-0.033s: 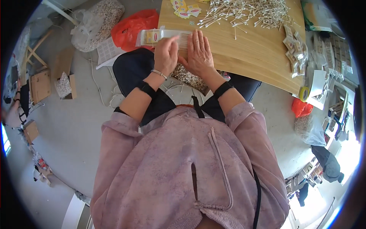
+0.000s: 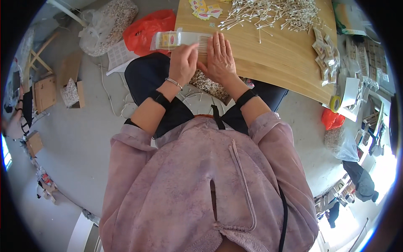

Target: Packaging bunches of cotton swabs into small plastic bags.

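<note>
A long clear plastic packet (image 2: 174, 40) with a yellow and red label, filled with cotton swabs, lies at the near left corner of the wooden table (image 2: 273, 59). My left hand (image 2: 183, 63) pinches the packet's near edge with its fingertips. Beside it, my right hand (image 2: 219, 56) lies flat, fingers stretched over the packet's right end and the table edge. A pile of loose swabs (image 2: 210, 86) sits in my lap below both hands.
A big heap of loose cotton swabs (image 2: 273, 12) covers the far table. Small labels (image 2: 203, 10) lie at the far left, filled packets (image 2: 325, 50) at the right. A yellow tape roll (image 2: 334, 103), a red bag (image 2: 147, 27) and a clear sack (image 2: 107, 27) lie around.
</note>
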